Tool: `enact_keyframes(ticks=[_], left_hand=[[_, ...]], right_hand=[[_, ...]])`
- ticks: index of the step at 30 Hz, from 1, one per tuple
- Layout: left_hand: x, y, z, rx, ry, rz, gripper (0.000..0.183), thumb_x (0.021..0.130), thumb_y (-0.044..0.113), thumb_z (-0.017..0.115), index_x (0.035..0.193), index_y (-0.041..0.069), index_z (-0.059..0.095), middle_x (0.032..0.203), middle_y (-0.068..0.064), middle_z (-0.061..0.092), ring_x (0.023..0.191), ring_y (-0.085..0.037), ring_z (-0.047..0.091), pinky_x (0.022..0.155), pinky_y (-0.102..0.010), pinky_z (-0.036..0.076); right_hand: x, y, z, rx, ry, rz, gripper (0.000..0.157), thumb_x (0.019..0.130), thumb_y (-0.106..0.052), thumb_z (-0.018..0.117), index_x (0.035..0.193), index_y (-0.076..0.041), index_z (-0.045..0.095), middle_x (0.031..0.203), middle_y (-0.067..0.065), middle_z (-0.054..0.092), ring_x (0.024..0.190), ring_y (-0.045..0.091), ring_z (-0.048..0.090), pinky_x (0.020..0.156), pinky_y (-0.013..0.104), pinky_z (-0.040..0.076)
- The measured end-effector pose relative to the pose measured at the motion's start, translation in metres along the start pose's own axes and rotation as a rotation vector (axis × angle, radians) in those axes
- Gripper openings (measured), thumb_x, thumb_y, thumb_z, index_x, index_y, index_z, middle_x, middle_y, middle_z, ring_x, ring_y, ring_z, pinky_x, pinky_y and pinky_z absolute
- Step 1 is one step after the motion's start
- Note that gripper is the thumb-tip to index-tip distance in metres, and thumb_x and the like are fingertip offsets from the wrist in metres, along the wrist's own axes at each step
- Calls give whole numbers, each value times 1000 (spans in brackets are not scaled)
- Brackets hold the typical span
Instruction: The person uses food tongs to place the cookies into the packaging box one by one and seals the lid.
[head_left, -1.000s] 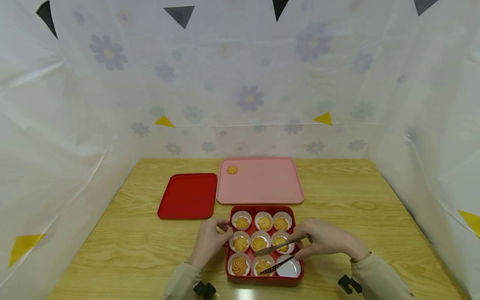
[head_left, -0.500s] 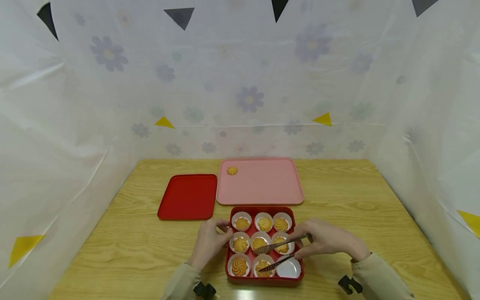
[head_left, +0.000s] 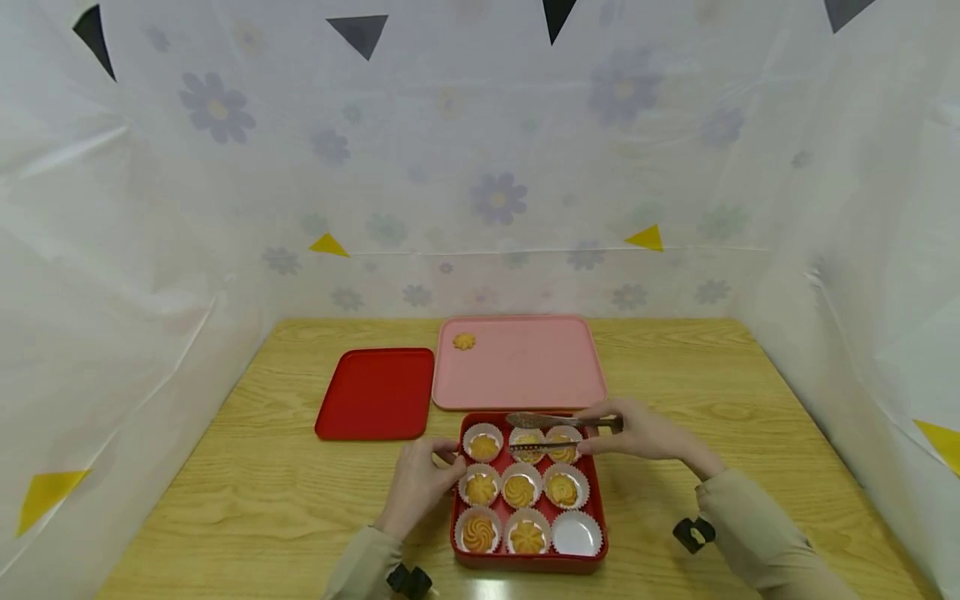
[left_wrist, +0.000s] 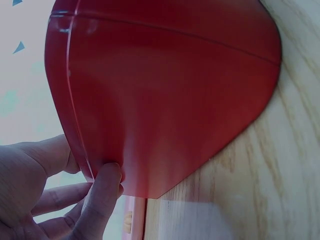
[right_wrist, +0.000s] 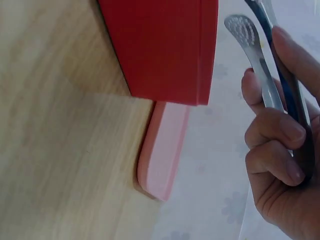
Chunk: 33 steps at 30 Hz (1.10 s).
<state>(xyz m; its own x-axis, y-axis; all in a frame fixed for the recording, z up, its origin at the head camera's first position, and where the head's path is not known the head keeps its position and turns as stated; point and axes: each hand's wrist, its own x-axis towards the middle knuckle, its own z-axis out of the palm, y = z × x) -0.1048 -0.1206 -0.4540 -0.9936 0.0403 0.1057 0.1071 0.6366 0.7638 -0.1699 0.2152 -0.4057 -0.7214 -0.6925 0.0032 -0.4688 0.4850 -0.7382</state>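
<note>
A red square tin (head_left: 528, 563) stands at the table's front, holding rows of white paper cups. Piped butter cookies (head_left: 527, 537) fill all of the cups except the front right paper cup (head_left: 577, 533), which has nothing in it. My left hand (head_left: 423, 481) pinches the tin's left wall, thumb outside, as the left wrist view shows too. With my right hand (head_left: 637, 431) I grip metal tongs (right_wrist: 265, 75), fingers curled round the handles. The tong tips are spread apart with nothing between them, over the tin's back row in the head view.
A pink tray (head_left: 540, 367) lies behind the tin, with a single flower-shaped cookie (head_left: 464, 342) near its back left corner. To the left of it lies a flat red lid (head_left: 378, 393). A patterned white curtain (head_left: 495, 150) closes off the table's back and sides.
My right hand has lifted the tongs away from the front middle cookie and moved them back over the rear row. That cookie sits in its cup. The left hand holds its place.
</note>
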Motion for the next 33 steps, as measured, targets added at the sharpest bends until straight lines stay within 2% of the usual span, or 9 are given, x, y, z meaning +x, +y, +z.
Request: enact_keyframes(ticks=[7,10,15,17,21,24,27,29,33], left_hand=[[0,0,0,-9,-5,-4,23,81,9,71,100,-2,76,77,-7,73,62,-7,57,51,-19,45],[0,0,0,-13,-4,2,23,81,9,71,100,-2,76,76,-7,73,60,-6,57,50,-19,45],[0,0,-1,-10,3,11,22,81,10,71,99,-2,76,76,-7,73,61,-5,57,51,-19,45],[0,0,-1,-9,5,9,22,81,10,71,99,-2,76,76,-6,73,61,-5,57,51,-19,45],[0,-1,0,-6,2,2,23,81,11,71,99,-1,76,76,-6,72,61,-5,57,52,-19,45],[1,-1,0,0,-1,7,22,81,11,71,99,-1,76,76,-6,73,62,-6,57,52,-19,45],[1,-1,-1,9,2,13,22,81,11,71,99,-1,77,76,-5,73,64,-7,59,53,-19,45],[1,-1,-1,18,6,22,22,81,11,71,98,-1,77,75,-5,73,64,-8,59,54,-19,46],[1,-1,-2,18,6,21,23,81,11,71,99,-2,76,75,-6,73,63,-7,59,53,-19,46]], right_hand=[[38,3,-25,-97,107,83,45,92,-29,72,126,0,67,101,8,69,95,20,60,72,32,44],[58,5,-34,-142,112,94,44,91,-30,73,123,0,68,93,6,68,90,21,59,75,36,42],[92,7,-43,-208,89,81,17,89,-25,75,93,-9,74,72,2,57,67,15,43,67,33,37],[104,7,-44,-211,77,91,13,89,-23,75,89,-10,74,71,2,56,65,15,40,64,31,35],[124,5,-47,-234,50,161,26,91,-25,73,107,-5,75,85,9,66,72,20,50,67,35,42],[138,4,-48,-254,28,218,40,92,-28,72,122,-2,70,111,17,71,94,28,62,81,43,51],[151,4,-49,-255,13,272,52,93,-31,71,133,0,63,129,22,66,112,34,63,93,49,52],[158,6,-48,-261,6,299,55,92,-34,71,135,0,61,132,22,64,114,34,62,93,48,52],[173,12,-41,-249,6,320,46,92,-34,71,126,-3,68,124,19,68,95,25,62,81,38,49]])
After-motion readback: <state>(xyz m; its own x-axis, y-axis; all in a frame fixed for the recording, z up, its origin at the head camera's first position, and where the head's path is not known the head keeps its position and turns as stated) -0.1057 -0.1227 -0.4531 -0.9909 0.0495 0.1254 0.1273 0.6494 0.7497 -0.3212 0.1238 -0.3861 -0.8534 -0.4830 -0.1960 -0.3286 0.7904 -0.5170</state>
